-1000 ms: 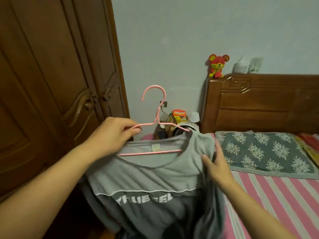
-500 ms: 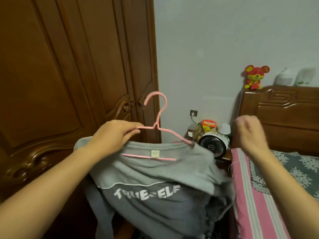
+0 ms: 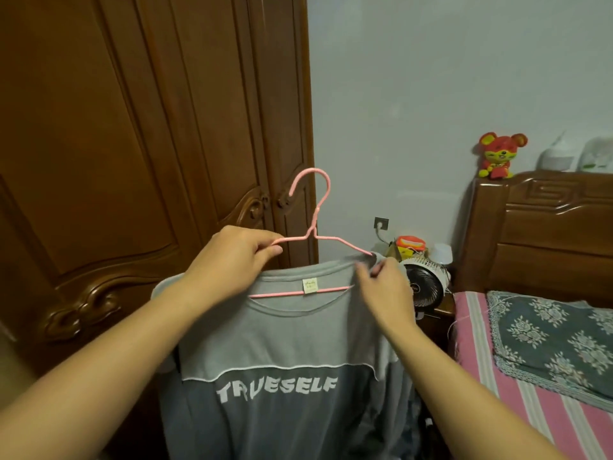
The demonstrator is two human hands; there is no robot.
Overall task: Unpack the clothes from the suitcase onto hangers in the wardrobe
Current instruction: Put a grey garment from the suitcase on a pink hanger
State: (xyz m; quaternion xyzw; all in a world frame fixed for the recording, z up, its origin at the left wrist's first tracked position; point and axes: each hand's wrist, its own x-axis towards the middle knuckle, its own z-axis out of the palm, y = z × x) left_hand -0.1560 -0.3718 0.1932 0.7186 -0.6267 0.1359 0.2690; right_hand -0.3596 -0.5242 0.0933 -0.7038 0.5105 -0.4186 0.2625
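Grey jersey T-shirt (image 3: pixel 278 343), printed TRUESELF across the chest, hangs on a pink wire hanger (image 3: pixel 311 234) held up in front of the closed wooden wardrobe doors (image 3: pixel 132 161). Left hand (image 3: pixel 232 260) grips the hanger's left shoulder wire, fingers curled round it and thumb closing from below. Right hand (image 3: pixel 384 290) is at the shirt's right shoulder, where the wire disappears under the fabric; thumb and forefinger appear to pinch the neckline edge there, the other fingers loosely curled. Exactly how much cloth is caught cannot be told.

Hanger's lower bar shows through the neck opening, with the label lying over it. Left shoulder of the garment is hidden behind the left hand, so its seating on the wire cannot be confirmed.

Assessment: the step in hand is dressing the shirt onto the hanger, specifically settling the right shoulder. It looks nearly complete.

Next move, as judged: release the collar, free one hand to open a wardrobe door by its carved handle (image 3: pixel 255 207), then lift the hook onto a rail inside. The rail is not in view. The suitcase is also not visible; dark clothing low in the picture cannot be identified.

Also present: a small fan (image 3: pixel 424 287) on a bedside stand, a bed with a striped pink sheet (image 3: pixel 537 410).
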